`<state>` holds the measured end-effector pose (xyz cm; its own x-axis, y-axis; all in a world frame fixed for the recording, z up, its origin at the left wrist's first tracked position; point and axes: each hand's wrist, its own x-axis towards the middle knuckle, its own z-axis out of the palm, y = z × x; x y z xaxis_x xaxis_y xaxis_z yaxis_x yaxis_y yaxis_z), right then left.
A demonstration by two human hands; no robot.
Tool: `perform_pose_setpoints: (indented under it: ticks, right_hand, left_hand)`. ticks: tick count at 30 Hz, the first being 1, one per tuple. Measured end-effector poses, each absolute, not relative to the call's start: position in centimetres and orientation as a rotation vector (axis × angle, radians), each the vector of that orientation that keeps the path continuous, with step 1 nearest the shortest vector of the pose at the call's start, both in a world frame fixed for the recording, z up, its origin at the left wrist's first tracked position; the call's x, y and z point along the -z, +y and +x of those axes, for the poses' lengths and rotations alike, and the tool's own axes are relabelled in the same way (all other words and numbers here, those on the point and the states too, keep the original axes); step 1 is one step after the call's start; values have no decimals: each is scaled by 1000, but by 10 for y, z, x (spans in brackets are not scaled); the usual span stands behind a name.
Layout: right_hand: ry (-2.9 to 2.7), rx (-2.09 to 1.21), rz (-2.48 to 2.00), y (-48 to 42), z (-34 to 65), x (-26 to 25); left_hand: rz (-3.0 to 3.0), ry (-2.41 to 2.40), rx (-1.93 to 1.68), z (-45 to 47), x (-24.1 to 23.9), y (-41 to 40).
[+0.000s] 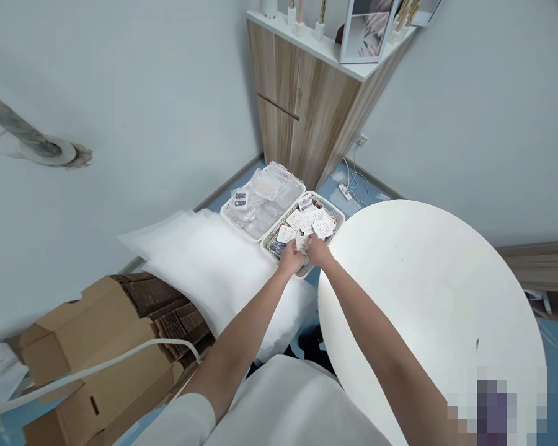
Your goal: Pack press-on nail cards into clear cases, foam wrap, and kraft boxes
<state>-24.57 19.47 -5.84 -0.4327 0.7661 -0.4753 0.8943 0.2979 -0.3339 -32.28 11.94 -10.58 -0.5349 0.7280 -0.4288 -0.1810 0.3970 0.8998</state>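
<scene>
Both my arms reach forward into a white slatted basket [335, 214] filled with several small white printed cards [317, 224]. My left hand [290, 258] and my right hand [318, 250] meet at the basket's near end, fingers curled together around a small white card or packet [303, 243] between them. Just left of this basket stands a second white basket [227, 214] holding several clear plastic cases [270, 195]; one labelled packet [240, 199] lies at its left end.
A round white table [428, 297] sits to my right. Stacked white foam sheets [199, 260] lie left of the baskets, with flattened cardboard boxes [102, 353] nearer me. A wooden cabinet [302, 105] stands in the corner, a power strip [345, 191] on the floor.
</scene>
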Motion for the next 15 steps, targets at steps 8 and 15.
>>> perform_pose_setpoints:
  ticks: [8, 15]
  right_hand:
    - [2552, 1677, 1956, 136, -200, 35]
    - [2537, 2027, 2234, 82, -143, 17]
  left_hand:
    - [236, 1530, -1682, -297, 66, 77]
    - [318, 1352, -1611, -249, 36, 42]
